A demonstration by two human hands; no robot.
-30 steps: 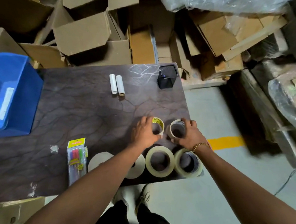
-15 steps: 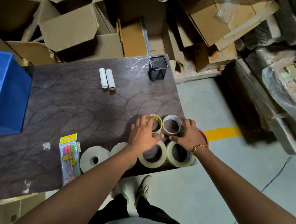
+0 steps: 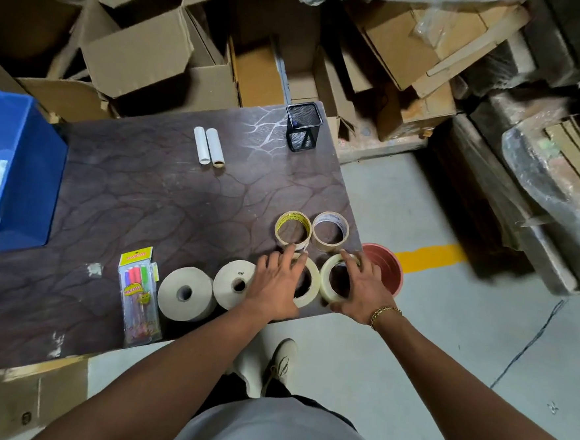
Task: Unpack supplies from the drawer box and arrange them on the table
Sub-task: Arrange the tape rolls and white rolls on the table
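While flat on table (image 3: 145, 203), cream tape rolls (image 3: 334, 281) under hands.

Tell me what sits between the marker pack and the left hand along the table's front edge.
Two grey paper rolls, side by side, seen in the head view.

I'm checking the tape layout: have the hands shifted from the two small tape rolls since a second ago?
Yes. Both the left hand and right hand came back toward the table's near edge, off the small rolls onto the two larger rolls.

Six tape rolls (image 3: 293, 229) flat near the table's (image 3: 139, 202) front-right corner; blue drawer box (image 3: 17, 173) far left.
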